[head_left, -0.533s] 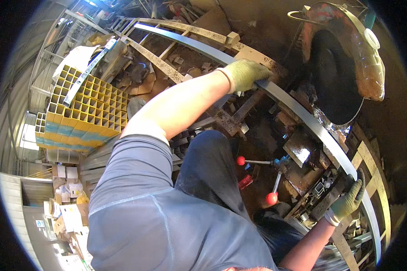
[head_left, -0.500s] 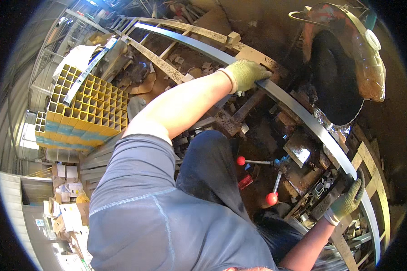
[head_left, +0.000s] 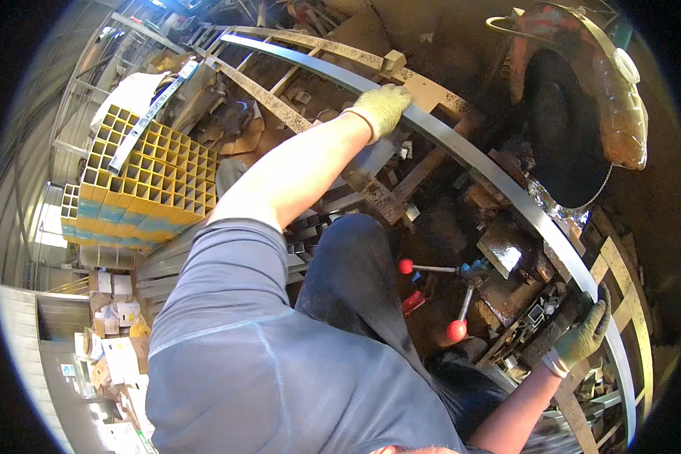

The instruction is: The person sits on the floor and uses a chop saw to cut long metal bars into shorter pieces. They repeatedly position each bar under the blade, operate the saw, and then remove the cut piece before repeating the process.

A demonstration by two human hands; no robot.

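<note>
On my left I see stacked yellow square hollow tubes [head_left: 147,175] and pale cardboard boxes [head_left: 119,357], on my right a clear plastic bottle [head_left: 623,125].

Looks like a metal workshop, judging by the long metal bar [head_left: 536,218], stacked yellow square tubes [head_left: 132,219] and red-knobbed levers [head_left: 457,331]. Strewn with offcuts [head_left: 536,313], walled in ribbed sheeting [head_left: 23,144].

Silver-grey bar [head_left: 533,213], red knobs [head_left: 457,331]
</note>
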